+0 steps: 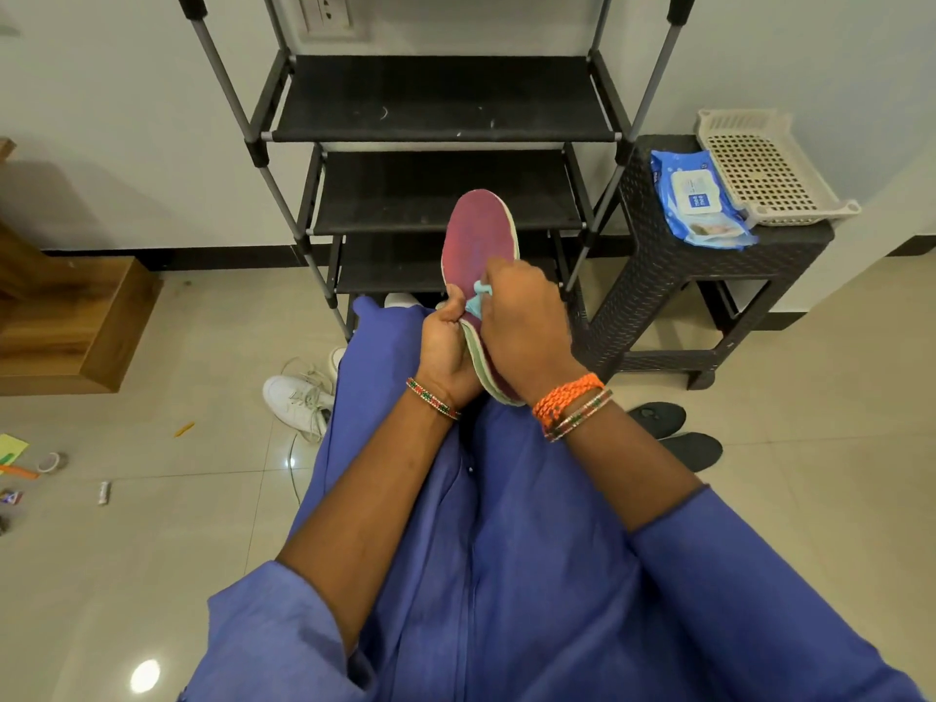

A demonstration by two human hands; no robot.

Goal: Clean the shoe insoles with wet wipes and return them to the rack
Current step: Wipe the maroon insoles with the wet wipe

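Maroon insole upright, toe toward rack, left hand gripping heel, right hand pinching wipe.

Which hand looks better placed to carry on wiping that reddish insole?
The right hand, probably. It already pinches the wet wipe against the insole. The left hand grips the insole's lower edge to steady it, so it seems better left there.
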